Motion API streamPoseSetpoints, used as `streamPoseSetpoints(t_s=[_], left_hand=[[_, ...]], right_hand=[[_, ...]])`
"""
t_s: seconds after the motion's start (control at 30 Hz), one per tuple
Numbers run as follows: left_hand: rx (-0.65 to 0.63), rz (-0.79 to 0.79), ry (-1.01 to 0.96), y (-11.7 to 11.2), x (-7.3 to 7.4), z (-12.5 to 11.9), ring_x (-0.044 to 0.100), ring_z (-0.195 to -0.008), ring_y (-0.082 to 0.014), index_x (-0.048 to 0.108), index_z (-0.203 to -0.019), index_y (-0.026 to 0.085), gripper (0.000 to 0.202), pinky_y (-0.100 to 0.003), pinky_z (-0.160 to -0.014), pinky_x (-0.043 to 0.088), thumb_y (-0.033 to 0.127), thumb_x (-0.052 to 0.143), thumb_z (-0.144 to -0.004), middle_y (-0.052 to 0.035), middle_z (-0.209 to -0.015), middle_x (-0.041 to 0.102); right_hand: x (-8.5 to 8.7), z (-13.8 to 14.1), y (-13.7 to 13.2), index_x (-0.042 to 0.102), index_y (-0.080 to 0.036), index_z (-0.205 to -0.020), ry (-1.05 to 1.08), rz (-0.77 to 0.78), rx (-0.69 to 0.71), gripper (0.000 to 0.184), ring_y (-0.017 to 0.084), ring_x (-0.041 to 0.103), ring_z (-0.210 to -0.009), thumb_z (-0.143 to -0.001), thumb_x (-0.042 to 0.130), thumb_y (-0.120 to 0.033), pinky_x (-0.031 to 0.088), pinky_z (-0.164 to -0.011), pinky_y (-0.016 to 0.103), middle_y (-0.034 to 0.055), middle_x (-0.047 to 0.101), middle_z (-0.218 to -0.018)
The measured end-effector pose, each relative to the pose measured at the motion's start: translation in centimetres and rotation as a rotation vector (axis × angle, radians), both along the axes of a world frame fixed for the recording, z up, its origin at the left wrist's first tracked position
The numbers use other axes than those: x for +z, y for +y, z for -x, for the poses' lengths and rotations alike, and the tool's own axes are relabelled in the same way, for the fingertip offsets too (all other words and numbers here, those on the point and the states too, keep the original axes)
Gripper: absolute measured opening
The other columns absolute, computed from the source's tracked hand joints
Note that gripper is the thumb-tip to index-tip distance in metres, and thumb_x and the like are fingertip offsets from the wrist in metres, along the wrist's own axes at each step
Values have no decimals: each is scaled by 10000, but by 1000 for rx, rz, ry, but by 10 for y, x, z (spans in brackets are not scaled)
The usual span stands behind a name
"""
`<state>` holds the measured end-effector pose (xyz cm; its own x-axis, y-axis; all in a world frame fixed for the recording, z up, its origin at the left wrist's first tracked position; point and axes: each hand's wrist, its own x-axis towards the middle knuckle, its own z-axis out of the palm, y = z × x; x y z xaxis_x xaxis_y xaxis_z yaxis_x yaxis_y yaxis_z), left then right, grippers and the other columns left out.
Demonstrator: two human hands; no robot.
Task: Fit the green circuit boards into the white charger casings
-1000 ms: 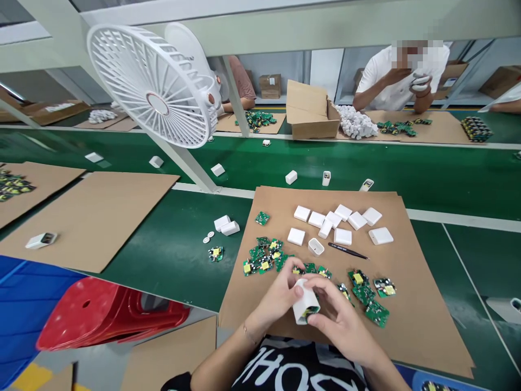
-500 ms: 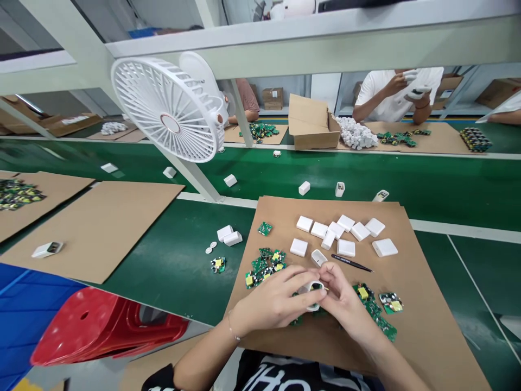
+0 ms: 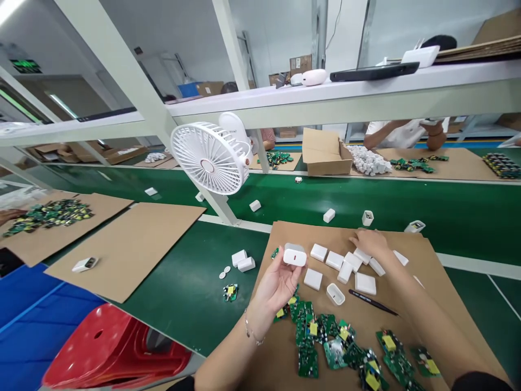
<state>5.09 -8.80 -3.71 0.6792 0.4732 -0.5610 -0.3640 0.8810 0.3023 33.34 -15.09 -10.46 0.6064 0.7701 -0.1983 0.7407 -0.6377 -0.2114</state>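
My left hand [image 3: 279, 285] is closed around a white charger case [image 3: 294, 257], raised above the cardboard sheet. The case's end, with a small slot in it, faces me. My right hand [image 3: 370, 243] reaches over the far part of the sheet, above several white cases [image 3: 334, 260], fingers extended and partly hidden. Whether it touches a case I cannot tell. Between my arms lies an open-ended white case [image 3: 336, 294], with a black pen-like tool [image 3: 372, 302] beside it. Green circuit boards [image 3: 308, 361] with yellow parts are spread nearer me.
A cardboard sheet [image 3: 266, 320] covers the bench before me. Beyond it runs a green conveyor [image 3: 285, 209] carrying spaced white cases. A white fan [image 3: 209, 163] hangs on the frame. Two white cases [image 3: 246, 264] and a circuit board [image 3: 230, 292] sit left of the sheet. A red stool [image 3: 97, 342] stands below.
My hands have parted. The left has lifted the case up and left; the right has let go and moved to the cases at the back. The view has tilted upward.
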Motion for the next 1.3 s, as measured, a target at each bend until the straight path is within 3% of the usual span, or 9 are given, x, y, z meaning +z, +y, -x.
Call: streamPoseSetpoints(t_s=[0.17,0.37,0.57,0.7,0.8,0.93,1.03,1.17,1.3], left_hand=[[-67,-78,-22,0,-17,1,722,-803,-143,649,-936,102,402,-169,-688,597,373,363,-1013,-97,-881,719],[-97,-1005,363,51,-51,-37,658,-1075,-221,615,-1150,126,300,-334,-919,552,320,532,-936,-121,-1148,679],[-156,-1317,565,134,-61,-118,547,-1201,-265,566,-1234,158,393,-490,-1036,437,233,660,-860,-118,-1339,545],[-249,-1402,593,146,-62,-140,486,-1258,-299,554,-1251,162,386,-559,-1041,402,304,617,-897,-118,-1382,497],[-283,-1403,534,137,-58,-140,428,-1318,-309,491,-1335,177,501,-508,-1071,383,287,641,-870,-139,-1466,417],[-380,-1307,389,115,-45,-112,662,-977,-251,513,-1318,175,564,-375,-828,543,339,680,-805,-129,-1164,657],[-341,-1238,339,100,-36,-63,648,-665,-158,559,-1209,160,600,-259,-593,521,324,771,-672,-64,-913,698],[-108,-1180,370,82,-28,24,580,-632,-104,559,-1074,157,499,-168,-512,416,323,761,-649,-44,-894,683],[-5,-1095,363,55,-32,91,629,-741,-163,626,-1014,139,416,-205,-570,460,392,706,-694,-83,-899,706]], right_hand=[[-7,-8,-4,577,-150,-1203,-95,97,3,347,243,570,-1151,-939,567,-374,459,-981,484,97,579,-1265],[-1,-19,8,605,-137,-1135,-73,140,-64,323,203,633,-1009,-946,554,-394,517,-894,429,81,638,-1131],[4,-8,64,554,-155,-1232,-48,-58,-171,359,209,628,-1020,-944,564,-369,536,-870,422,89,608,-1190],[3,-7,65,565,-154,-1209,24,-184,-137,320,196,635,-986,-939,580,-324,551,-837,398,82,613,-1169],[10,0,46,531,-160,-1255,69,-343,19,354,198,631,-991,-936,583,-304,541,-852,405,83,600,-1192],[22,43,40,461,-213,-1329,130,-548,288,475,230,548,-1155,-885,628,-246,464,-990,424,93,520,-1327],[20,89,55,380,-217,-1401,202,-605,425,607,258,448,-1280,-857,646,-257,394,-1069,435,124,431,-1421],[2,134,80,462,-169,-1347,342,-523,564,489,287,475,-1268,-898,614,-286,396,-1045,512,136,459,-1407],[-12,152,94,600,-162,-1174,494,-400,676,297,237,572,-1151,-925,599,-324,456,-992,486,87,588,-1259]])
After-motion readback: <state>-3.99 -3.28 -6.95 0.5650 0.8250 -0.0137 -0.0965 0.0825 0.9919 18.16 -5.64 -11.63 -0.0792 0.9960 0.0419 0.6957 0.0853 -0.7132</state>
